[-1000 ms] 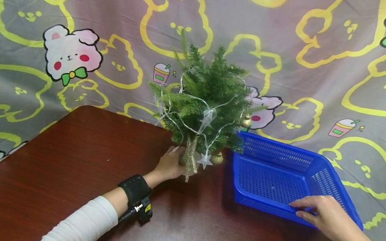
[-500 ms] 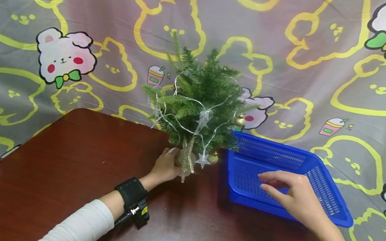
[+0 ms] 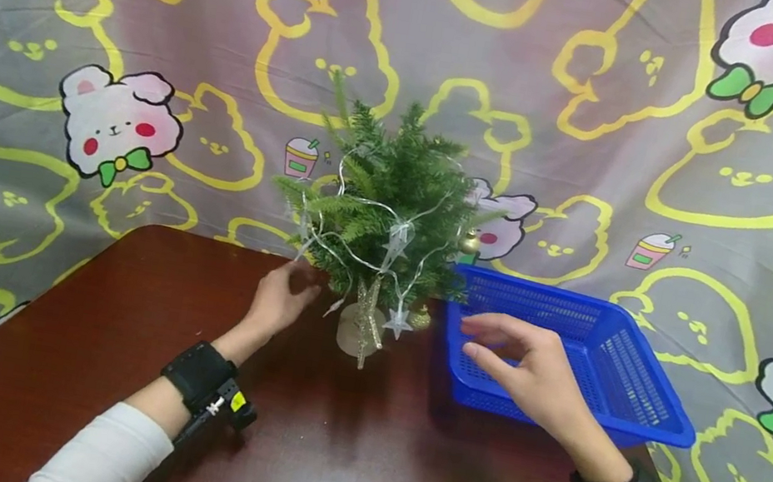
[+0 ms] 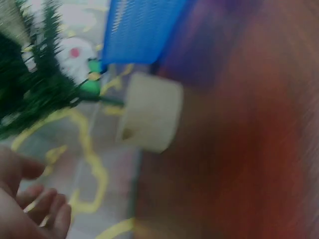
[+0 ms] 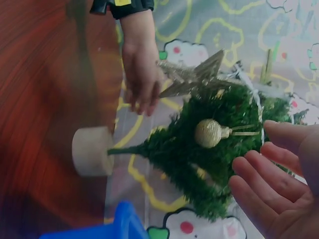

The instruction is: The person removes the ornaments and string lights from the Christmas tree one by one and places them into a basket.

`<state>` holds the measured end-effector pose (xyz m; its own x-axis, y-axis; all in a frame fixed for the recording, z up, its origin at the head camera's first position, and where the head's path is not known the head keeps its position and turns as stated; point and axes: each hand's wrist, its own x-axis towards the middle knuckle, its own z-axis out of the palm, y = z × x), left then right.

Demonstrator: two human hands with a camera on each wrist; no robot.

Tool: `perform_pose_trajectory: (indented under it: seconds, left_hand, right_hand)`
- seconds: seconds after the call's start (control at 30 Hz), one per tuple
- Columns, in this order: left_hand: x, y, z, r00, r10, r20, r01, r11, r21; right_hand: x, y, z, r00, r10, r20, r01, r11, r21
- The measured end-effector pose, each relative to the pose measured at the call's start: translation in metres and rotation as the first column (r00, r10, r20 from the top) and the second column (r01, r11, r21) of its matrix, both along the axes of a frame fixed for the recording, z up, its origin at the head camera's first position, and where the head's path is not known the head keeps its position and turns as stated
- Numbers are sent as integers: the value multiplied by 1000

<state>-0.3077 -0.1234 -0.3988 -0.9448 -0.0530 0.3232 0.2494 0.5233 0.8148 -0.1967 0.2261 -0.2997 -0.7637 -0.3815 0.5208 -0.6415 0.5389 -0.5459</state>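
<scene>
A small artificial Christmas tree [image 3: 394, 192] stands upright on its pale round base [image 3: 349, 332]. Clear string lights [image 3: 398, 321] with star-shaped covers wind around its branches. Low at the front hangs a glittery gold star [image 3: 367, 318], and a gold bauble [image 5: 209, 133] shows up close in the right wrist view. My left hand [image 3: 276, 301] is at the tree's left, its fingers loosely bent and off the base. Over the basket's near left side, my right hand [image 3: 532, 374] is held with fingers slightly curved and nothing between them. The left wrist view is blurred.
A blue plastic basket [image 3: 628, 364] with perforated walls sits right of the tree on the dark red-brown table [image 3: 116, 316]. Behind the table hangs a grey cloth [image 3: 229, 39] printed with cartoon animals.
My left hand has let go of the tree's base and moved left and up. The right hand has left the basket's front rim and moved left toward the tree.
</scene>
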Motion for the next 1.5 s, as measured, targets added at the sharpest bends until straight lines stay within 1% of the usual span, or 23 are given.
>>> perform_pose_trajectory:
  seconds: [0.03,0.07,0.1,0.13,0.2,0.23,0.3,0.37,0.43,0.47,0.53,0.6,0.7,0.77,0.8,1.0,1.1,1.17,1.4,1.5]
  left_hand:
    - [-1,-6,8,998,47,-32,-47,999,20]
    - [-2,-12,15,993,98,-72,-94,994,52]
    - [-3,-18,23,983,150,-110,-140,986,92]
    - [-3,-23,31,973,189,-134,-169,975,143]
    - [-3,-31,48,948,249,-197,-199,949,243]
    - [-3,-34,56,934,270,-232,-198,935,294]
    - [-2,-38,72,908,287,-304,-158,909,387]
    - [-1,-41,86,885,266,-382,-74,891,448]
    - [1,-41,98,865,223,-449,14,884,466]
    - [3,-41,102,857,197,-476,54,885,462]
    - [6,-40,109,848,139,-511,126,885,449]
    - [11,-37,111,852,86,-516,168,889,426]
    - [16,-34,111,867,23,-497,204,895,397]
    - [18,-32,110,873,-8,-488,223,896,384]
    - [19,-32,110,872,-20,-489,233,895,380]
    - [20,-30,116,857,-49,-513,281,879,385]
    - [21,-28,119,853,-65,-518,302,871,388]
    - [22,-26,120,851,-72,-520,308,871,384]
    - [22,-22,120,856,-82,-510,309,873,378]
    - [20,-21,119,856,-74,-511,302,874,380]
  right_hand:
    - [0,-1,0,1000,-1,6,1,1000,-11]
    - [0,-3,1,1000,-2,14,2,1000,-21]
    - [-1,-5,1,1000,-4,23,5,999,-33]
    - [-1,-8,1,999,-4,33,6,999,-49]
    - [-1,-13,1,999,-10,42,13,997,-75]
    - [-1,-15,0,999,-14,47,18,996,-89]
    - [-2,-18,1,998,-24,59,31,993,-114]
    - [-3,-21,1,997,-36,73,44,991,-125]
    - [-3,-23,0,995,-46,87,57,990,-130]
    - [-3,-23,-1,994,-49,95,61,989,-133]
    - [-2,-25,-4,993,-54,107,68,990,-127]
    - [-1,-28,-7,991,-56,118,71,989,-129]
    - [0,-32,-12,990,-61,130,79,988,-135]
    - [1,-36,-14,989,-63,137,83,985,-150]
    - [0,-37,-15,988,-65,137,87,984,-157]
    - [-6,-48,-16,989,-78,126,103,972,-211]
    - [-9,-52,-17,987,-92,129,121,964,-236]
    - [-11,-54,-18,986,-96,134,127,961,-247]
    - [-18,-60,-20,983,-126,133,158,952,-263]
    - [-21,-63,-20,981,-137,136,171,943,-284]
